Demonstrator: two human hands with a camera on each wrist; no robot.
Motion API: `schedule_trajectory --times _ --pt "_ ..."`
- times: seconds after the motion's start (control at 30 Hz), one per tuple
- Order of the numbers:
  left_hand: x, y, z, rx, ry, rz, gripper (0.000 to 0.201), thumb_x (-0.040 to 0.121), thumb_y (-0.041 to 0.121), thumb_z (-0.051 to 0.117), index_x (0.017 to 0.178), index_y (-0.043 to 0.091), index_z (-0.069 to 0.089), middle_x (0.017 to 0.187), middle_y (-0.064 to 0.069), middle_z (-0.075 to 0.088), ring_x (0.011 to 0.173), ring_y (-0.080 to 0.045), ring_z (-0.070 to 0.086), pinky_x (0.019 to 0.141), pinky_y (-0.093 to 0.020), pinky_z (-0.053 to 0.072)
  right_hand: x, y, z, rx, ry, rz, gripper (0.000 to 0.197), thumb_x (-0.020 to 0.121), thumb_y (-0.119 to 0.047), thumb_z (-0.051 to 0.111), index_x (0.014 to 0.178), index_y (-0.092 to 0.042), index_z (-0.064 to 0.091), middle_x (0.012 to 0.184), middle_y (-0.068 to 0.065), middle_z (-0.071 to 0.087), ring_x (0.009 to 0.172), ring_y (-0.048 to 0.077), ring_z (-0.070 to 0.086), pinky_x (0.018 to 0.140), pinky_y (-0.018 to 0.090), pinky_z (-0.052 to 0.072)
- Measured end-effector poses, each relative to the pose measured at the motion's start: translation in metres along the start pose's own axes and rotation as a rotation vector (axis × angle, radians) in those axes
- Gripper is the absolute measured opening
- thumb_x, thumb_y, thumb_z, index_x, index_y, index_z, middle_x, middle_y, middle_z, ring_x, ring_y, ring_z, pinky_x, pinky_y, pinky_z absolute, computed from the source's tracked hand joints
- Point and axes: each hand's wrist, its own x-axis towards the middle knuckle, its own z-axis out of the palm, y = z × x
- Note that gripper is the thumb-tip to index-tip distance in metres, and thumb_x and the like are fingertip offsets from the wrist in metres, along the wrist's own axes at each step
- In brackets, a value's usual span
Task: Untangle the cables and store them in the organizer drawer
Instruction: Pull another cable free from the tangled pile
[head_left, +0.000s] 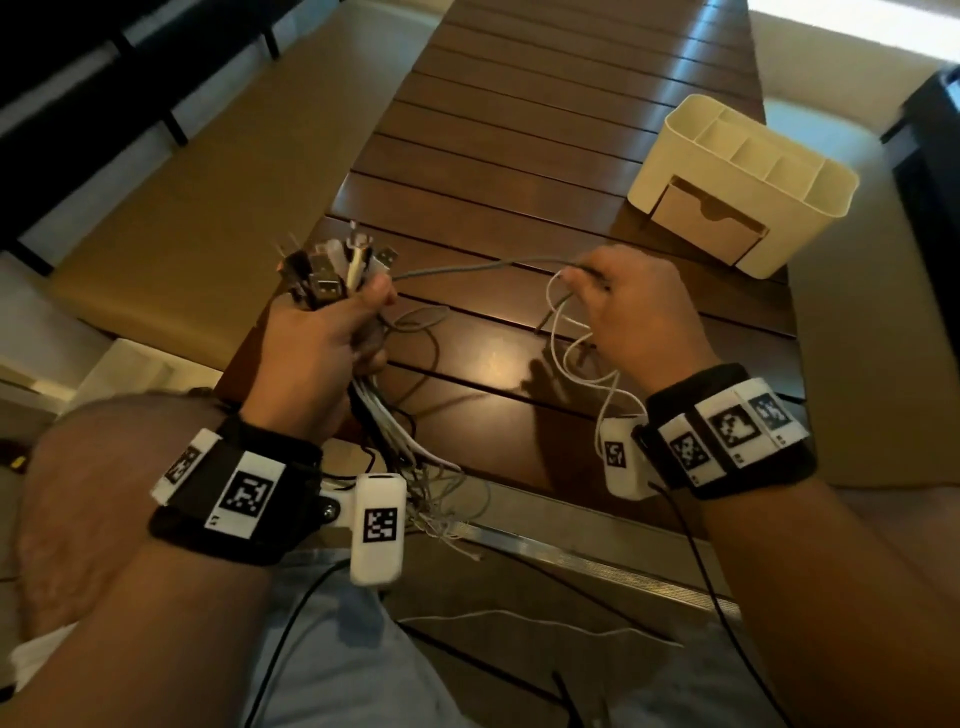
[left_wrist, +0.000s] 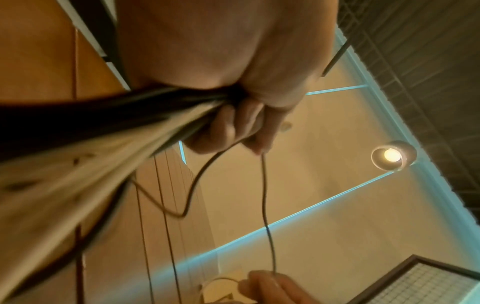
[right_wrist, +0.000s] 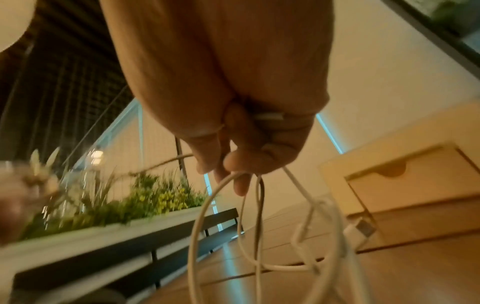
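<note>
Untangling: early stage, nothing stored yet, I'd judge.
L fingers: left hand (head_left: 332, 332) curled tight round the cable bundle (head_left: 332, 270), plugs sticking up above the fist, tails hanging below.
R fingers: right hand (head_left: 628, 306) pinching a grey cable (head_left: 483, 266) stretched across from the bundle, w/ white cable (right_wrist: 221, 205) loops dangling under them.
Drawer: drawer (head_left: 706, 221) of the organizer (head_left: 810, 208) looks closed, on the bench (head_left: 519, 130) beyond the R fingers.
Left: most of it — separate, open, stow.

Café or lounge w/ slatted wood table (head_left: 545, 130), tan bench seat (head_left: 218, 197), planter box (right_wrist: 109, 209), ceiling spotlight (left_wrist: 392, 155)
</note>
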Motion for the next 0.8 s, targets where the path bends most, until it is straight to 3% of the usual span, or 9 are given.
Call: schedule_trajectory --times 0.07,0.13,0.27,0.33,0.47,0.53,0.57,0.7,0.8 --pt "0.003 -0.008 -0.003 0.242 0.072 -0.057 0.011 0.091 0.019 0.069 0.081 0.02 0.069 0.056 0.008 0.046 0.044 -0.008 0.035 0.049 -0.025 0.031 0.0 -0.005 -0.006 0.163 -0.044 0.017 0.02 0.099 -0.031 0.057 0.108 -0.024 0.073 0.099 -0.009 0.066 0.094 0.011 0.061 0.085 0.035 0.052" --pt "0.004 -0.013 -0.005 0.342 0.166 -0.072 0.008 0.089 0.018 0.073 0.082 0.022 0.073 0.052 0.016 0.052 0.046 -0.004 0.043 0.057 -0.028 0.036 -0.002 -0.005 -0.009 0.162 -0.101 -0.014 0.021 0.098 -0.032 0.058 0.112 -0.025 0.073 0.099 -0.007 0.065 0.093 0.011 0.059 0.084 0.035 0.052" --pt "0.002 -0.006 -0.001 0.296 0.328 0.061 0.005 0.088 0.021 0.074 0.084 0.024 0.072 0.054 0.019 0.056 0.051 0.0 0.048 0.065 -0.032 0.039 -0.006 0.004 -0.001 -0.272 -0.229 -0.089 0.027 0.102 -0.036 0.05 0.114 -0.028 0.073 0.097 -0.003 0.056 0.089 0.016 0.055 0.08 0.036 0.052" --pt "-0.004 -0.001 0.008 0.333 0.285 0.137 0.003 0.091 0.022 0.072 0.088 0.023 0.071 0.056 0.02 0.058 0.054 0.003 0.051 0.064 -0.028 0.041 -0.009 0.001 0.006 -0.299 -0.244 -0.126 0.027 0.101 -0.036 0.05 0.111 -0.027 0.073 0.099 -0.003 0.058 0.091 0.019 0.057 0.08 0.041 0.054" --pt "-0.018 0.0 0.033 0.466 0.021 0.2 0.008 0.093 0.016 0.069 0.101 0.015 0.071 0.059 0.025 0.063 0.056 0.01 0.053 0.06 -0.013 0.041 -0.016 -0.022 0.017 -0.206 -0.196 -0.294 0.026 0.1 -0.037 0.052 0.112 -0.028 0.073 0.097 -0.003 0.061 0.091 0.021 0.059 0.077 0.043 0.054" --pt "-0.02 -0.004 0.041 0.501 -0.088 0.183 0.008 0.092 0.015 0.069 0.098 0.012 0.073 0.063 0.024 0.064 0.059 0.01 0.053 0.059 -0.007 0.039 -0.02 -0.033 0.019 -0.164 -0.148 -0.35 0.024 0.099 -0.036 0.054 0.11 -0.027 0.073 0.093 -0.005 0.059 0.085 0.019 0.058 0.072 0.043 0.053" --pt "-0.021 -0.006 0.043 0.51 -0.127 0.164 0.003 0.092 0.015 0.07 0.093 0.014 0.072 0.063 0.024 0.064 0.058 0.009 0.054 0.057 -0.007 0.039 -0.021 -0.037 0.02 -0.14 -0.125 -0.364 0.023 0.098 -0.036 0.054 0.107 -0.027 0.073 0.09 -0.006 0.057 0.081 0.018 0.057 0.069 0.043 0.052" --pt "-0.021 -0.006 0.041 0.503 -0.161 0.172 0.024 0.094 0.012 0.068 0.076 0.026 0.061 0.053 0.023 0.057 0.05 0.007 0.049 0.053 -0.009 0.036 -0.021 -0.039 0.021 -0.085 -0.079 -0.38 0.024 0.098 -0.037 0.054 0.107 -0.028 0.074 0.09 -0.008 0.06 0.079 0.016 0.058 0.066 0.042 0.053" --pt "-0.02 0.0 0.033 0.418 -0.115 0.224 0.016 0.093 0.012 0.068 0.079 0.021 0.067 0.057 0.011 0.053 0.052 -0.008 0.045 0.052 -0.026 0.035 -0.017 -0.032 0.021 -0.048 -0.038 -0.381 0.023 0.098 -0.037 0.056 0.11 -0.028 0.073 0.099 -0.01 0.067 0.086 0.013 0.063 0.07 0.04 0.056"
